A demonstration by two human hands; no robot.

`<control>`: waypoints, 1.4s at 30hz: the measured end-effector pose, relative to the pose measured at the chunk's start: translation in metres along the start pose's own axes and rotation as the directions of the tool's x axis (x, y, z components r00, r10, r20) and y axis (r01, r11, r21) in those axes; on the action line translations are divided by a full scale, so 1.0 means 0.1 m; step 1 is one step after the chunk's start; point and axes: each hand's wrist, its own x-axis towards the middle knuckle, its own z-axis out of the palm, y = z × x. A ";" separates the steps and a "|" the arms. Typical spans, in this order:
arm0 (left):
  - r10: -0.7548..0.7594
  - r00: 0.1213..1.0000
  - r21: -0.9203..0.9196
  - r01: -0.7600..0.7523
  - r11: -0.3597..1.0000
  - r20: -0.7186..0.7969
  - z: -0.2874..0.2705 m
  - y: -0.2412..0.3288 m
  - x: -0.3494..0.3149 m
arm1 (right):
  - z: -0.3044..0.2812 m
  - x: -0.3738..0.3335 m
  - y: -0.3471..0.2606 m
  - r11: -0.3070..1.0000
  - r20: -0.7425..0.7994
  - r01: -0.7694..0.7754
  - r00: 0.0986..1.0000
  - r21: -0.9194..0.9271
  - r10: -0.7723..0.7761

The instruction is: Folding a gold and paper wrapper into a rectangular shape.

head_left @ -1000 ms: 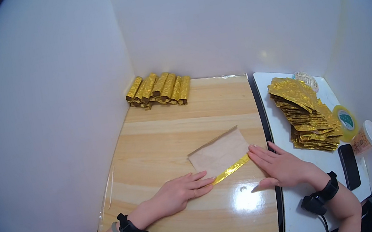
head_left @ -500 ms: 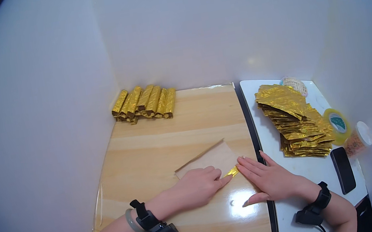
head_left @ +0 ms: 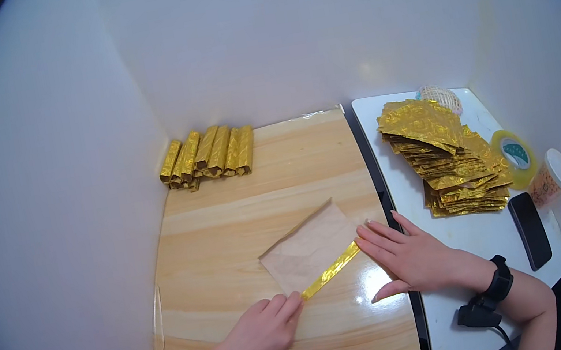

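A sheet of foil paper (head_left: 307,245) lies on the wooden table, its pale brownish back facing up. Along its near edge runs a narrow folded-over strip showing shiny gold (head_left: 331,270). My left hand (head_left: 266,333) is closed at the strip's left end, thumb and fingers bunched on that corner. At the strip's other end rests my right hand (head_left: 413,256), flat and open, with its fingertips touching the foil and its thumb spread toward me. The far edge of the sheet curls up slightly.
Several gold foil tubes (head_left: 207,156) are piled at the table's far left. On the white board (head_left: 454,279) at right lie a stack of gold foil sheets (head_left: 444,155), a tape roll (head_left: 514,154), a lidded cup (head_left: 550,179), a dark phone (head_left: 530,231) and a woven ball (head_left: 440,100).
My left hand has slid left and nearer along the folded edge, uncovering the gold strip. My right hand stays at the strip's right end. The whole view has shifted slightly.
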 end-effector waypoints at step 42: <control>0.057 0.943 0.052 -0.042 0.998 -0.329 0.20 0.05 0.19 | -0.11 0.05 -0.13 0.885 -0.295 0.129 0.955 0.446 0.010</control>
